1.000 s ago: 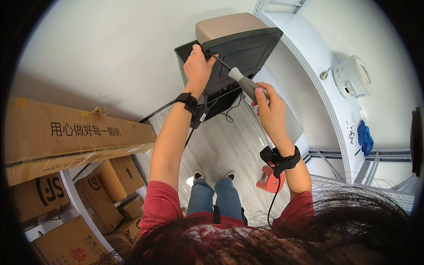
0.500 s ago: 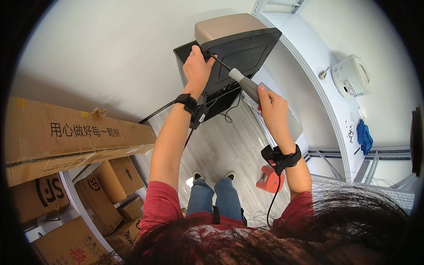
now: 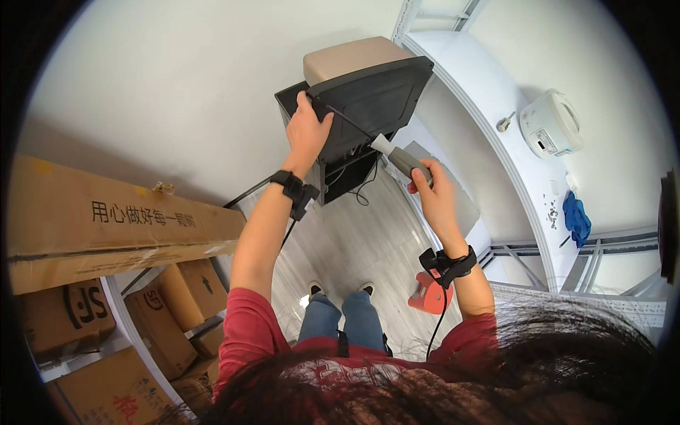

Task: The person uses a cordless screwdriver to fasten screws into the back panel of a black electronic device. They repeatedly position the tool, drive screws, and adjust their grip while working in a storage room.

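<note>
In my right hand (image 3: pixel 435 195) is a screwdriver with a grey handle (image 3: pixel 409 163) and a long dark shaft. Its shaft slants up to the left, and the tip end lies by the near left part of a black panel (image 3: pixel 379 99). A beige padded top (image 3: pixel 354 58) is on the panel's far side, and the whole piece is tilted up over a black box-like frame (image 3: pixel 327 170). My left hand (image 3: pixel 308 131) grips the panel's left corner, thumb stretched toward the shaft. What the tip touches is hidden near that hand.
On the right, a white shelf (image 3: pixel 489 92) bears a white rice cooker (image 3: pixel 552 124), small dark pieces and a blue cloth (image 3: pixel 577 218). A red object (image 3: pixel 430 292) is below my right forearm. Cardboard boxes (image 3: pixel 127 219) fill the left side. A black cable (image 3: pixel 363 195) trails from the frame.
Both hands, the screwdriver and the padded panel sit a little lower and further left in view. The handle has dropped relative to the panel. Both grips stay the same.
</note>
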Available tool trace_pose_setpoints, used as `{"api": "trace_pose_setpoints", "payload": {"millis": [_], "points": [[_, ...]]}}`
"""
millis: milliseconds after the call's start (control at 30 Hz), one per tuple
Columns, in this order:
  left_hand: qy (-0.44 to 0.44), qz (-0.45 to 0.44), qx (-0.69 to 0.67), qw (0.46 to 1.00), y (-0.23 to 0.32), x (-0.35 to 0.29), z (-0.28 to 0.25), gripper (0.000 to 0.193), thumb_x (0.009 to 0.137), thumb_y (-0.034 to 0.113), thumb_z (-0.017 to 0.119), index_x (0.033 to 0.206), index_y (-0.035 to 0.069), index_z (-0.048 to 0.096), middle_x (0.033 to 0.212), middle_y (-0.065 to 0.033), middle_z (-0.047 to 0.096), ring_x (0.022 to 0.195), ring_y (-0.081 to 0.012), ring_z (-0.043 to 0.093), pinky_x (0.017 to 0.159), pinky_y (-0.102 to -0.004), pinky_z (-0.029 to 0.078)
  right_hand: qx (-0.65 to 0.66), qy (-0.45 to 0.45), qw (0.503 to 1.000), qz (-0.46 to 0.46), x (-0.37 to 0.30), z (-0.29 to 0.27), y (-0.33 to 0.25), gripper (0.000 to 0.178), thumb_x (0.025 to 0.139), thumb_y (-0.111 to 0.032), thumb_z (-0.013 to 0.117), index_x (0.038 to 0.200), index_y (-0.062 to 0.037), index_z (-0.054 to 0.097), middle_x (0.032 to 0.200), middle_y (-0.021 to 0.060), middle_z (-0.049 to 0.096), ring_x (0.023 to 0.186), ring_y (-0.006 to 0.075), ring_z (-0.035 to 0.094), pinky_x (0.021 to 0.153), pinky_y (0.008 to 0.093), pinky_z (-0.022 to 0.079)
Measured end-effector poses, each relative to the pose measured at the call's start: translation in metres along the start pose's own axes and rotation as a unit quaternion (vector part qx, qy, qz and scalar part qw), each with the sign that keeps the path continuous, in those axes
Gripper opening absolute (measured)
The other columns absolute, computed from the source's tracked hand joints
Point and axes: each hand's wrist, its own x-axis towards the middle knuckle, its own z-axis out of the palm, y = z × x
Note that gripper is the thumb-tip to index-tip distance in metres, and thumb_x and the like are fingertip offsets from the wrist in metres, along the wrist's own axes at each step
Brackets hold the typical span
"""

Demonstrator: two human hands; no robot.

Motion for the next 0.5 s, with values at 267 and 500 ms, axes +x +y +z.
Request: {"api": "trace_pose_setpoints", "payload": {"millis": [267,500], "points": [[-0.022,-0.152,-0.161,0.975,0.000,-0.024,0.012,0.028,0.083,0.006,0.048,0.109,-0.003,0.044,0.094,-0.0276,0.059,0.084,-0.0412,0.059,0.076,-0.0441,0.046,0.019,-0.022,0.999,0.042,0.007,0.004,0.010,0.031,0.094,-0.026,0.054,0.114,-0.0018,0.054,0.081,0.0052,0.061,0.070,0.0108,0.060,0.067,0.0252,0.047],[-0.098,-0.182,-0.211,0.956,-0.010,-0.035,0.040,0.010,0.085,0.008,0.051,0.089,0.000,0.056,0.074,-0.0140,0.063,0.074,-0.0286,0.063,0.068,-0.0355,0.048,-0.010,-0.026,0.999,0.023,0.003,0.000,-0.001,0.029,0.091,-0.026,0.056,0.109,-0.0025,0.056,0.072,0.0074,0.062,0.064,0.0155,0.061,0.063,0.0294,0.047]]}}
